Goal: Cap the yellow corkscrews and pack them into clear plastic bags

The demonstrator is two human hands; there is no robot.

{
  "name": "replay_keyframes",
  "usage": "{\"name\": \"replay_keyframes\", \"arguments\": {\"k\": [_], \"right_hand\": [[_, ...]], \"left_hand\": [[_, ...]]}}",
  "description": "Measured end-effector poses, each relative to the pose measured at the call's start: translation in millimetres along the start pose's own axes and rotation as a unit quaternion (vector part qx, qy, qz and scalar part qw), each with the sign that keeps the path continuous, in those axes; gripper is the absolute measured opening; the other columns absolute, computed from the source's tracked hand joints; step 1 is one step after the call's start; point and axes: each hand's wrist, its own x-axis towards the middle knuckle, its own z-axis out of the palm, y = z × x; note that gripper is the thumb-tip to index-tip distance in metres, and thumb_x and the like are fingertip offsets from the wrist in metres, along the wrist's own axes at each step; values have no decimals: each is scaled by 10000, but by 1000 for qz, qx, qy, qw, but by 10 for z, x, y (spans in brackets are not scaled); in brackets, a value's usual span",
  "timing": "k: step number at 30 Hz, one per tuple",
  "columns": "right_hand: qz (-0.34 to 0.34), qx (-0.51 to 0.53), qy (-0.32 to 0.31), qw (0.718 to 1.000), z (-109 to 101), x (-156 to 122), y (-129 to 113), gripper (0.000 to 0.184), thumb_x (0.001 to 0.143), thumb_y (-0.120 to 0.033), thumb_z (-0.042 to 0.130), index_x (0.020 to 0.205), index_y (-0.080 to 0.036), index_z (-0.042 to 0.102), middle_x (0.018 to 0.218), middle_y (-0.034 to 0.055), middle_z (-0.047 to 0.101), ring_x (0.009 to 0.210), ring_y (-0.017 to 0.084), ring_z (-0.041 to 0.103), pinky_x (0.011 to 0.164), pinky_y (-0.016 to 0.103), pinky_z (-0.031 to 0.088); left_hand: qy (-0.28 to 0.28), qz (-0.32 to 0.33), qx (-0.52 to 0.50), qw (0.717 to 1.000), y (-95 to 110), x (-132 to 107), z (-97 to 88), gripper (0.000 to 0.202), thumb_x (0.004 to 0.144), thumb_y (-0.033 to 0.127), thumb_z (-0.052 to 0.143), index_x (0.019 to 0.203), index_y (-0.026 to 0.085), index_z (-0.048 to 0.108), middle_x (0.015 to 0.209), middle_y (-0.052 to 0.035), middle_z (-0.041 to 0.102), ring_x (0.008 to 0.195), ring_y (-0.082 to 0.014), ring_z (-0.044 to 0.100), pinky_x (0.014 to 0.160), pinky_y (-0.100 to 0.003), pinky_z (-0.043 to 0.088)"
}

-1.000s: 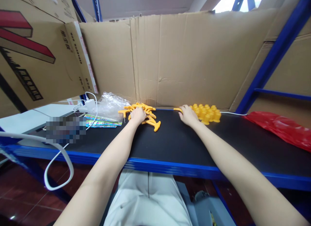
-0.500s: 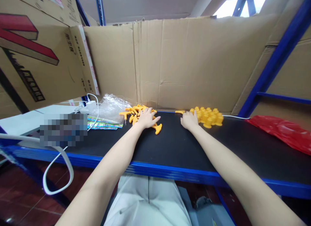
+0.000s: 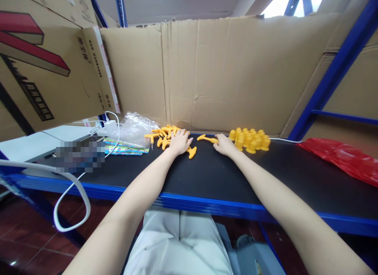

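Yellow T-handled corkscrews [image 3: 151,136] lie in a loose pile left of the middle, a metal spiral showing on one. Over the pile's right side rests my left hand [image 3: 178,142], palm down with its fingers spread. One corkscrew [image 3: 191,152] lies at the pile's front right, next to my left thumb. My right hand [image 3: 225,145] has its fingers closed on the end of another yellow T-shaped piece [image 3: 206,138], probably a corkscrew, whose handle points left; its spiral is hidden. Just right of that hand stand several yellow plastic cup-shaped pieces [image 3: 251,140] in a tight group.
A clear plastic bag [image 3: 134,127] and colourful printed packets [image 3: 125,148] lie left of the pile. White cables [image 3: 85,198] loop over the left edge. A red plastic bag [image 3: 339,155] lies at the far right. Cardboard [image 3: 251,78] walls the black tabletop [image 3: 203,176] at the back.
My right hand has moved slightly left, away from the cup-shaped pieces, and the yellow T-shaped piece has shifted left with it. My left hand stays over the pile, nearly unmoved.
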Motion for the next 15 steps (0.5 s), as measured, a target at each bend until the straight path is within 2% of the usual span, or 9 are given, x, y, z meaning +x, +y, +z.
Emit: {"name": "replay_keyframes", "arguments": {"k": [2, 4, 9, 11, 15], "right_hand": [[-4, -4, -24, 1000, 10, 5, -3, 313, 845, -285, 444, 1086, -120, 559, 1083, 135, 596, 990, 254, 544, 799, 332, 384], [-30, -21, -19, 999, -10, 4, -7, 273, 853, -295, 451, 1026, -131, 585, 1037, 129, 617, 959, 261, 553, 783, 347, 374], [-148, -7, 117, 982, -155, -28, -65, 262, 861, -243, 445, 1075, -129, 545, 1019, 120, 623, 951, 242, 534, 832, 348, 321], [-189, 17, 165, 968, -219, -48, -122, 257, 869, -235, 431, 1083, -133, 528, 1027, 116, 623, 955, 232, 529, 861, 348, 298], [-196, 28, 192, 961, -289, -83, -253, 262, 883, -292, 425, 1072, -137, 520, 1002, 112, 632, 910, 232, 538, 871, 361, 273]], "left_hand": [[-5, 16, -12, 1000, -7, 3, -14, 412, 905, 378, 335, 1263, 210, 453, 1329, -101, 438, 1219, -253, 362, 1021, -505, 217], [-11, 33, -23, 999, -5, 4, -33, 410, 898, 373, 359, 1270, 225, 450, 1322, -98, 440, 1216, -253, 369, 1012, -493, 236], [-20, 58, -42, 997, 34, 6, -110, 494, 878, 425, 408, 1341, 259, 364, 1164, -99, 552, 1098, -256, 491, 926, -441, 342], [-12, 53, -51, 997, 47, 14, -154, 462, 881, 397, 414, 1317, 245, 396, 1104, -93, 590, 1029, -239, 541, 874, -385, 386], [23, 25, -66, 997, 57, 37, -244, 348, 885, 293, 410, 1212, 214, 496, 1027, -80, 632, 947, -201, 587, 825, -316, 411]]}}
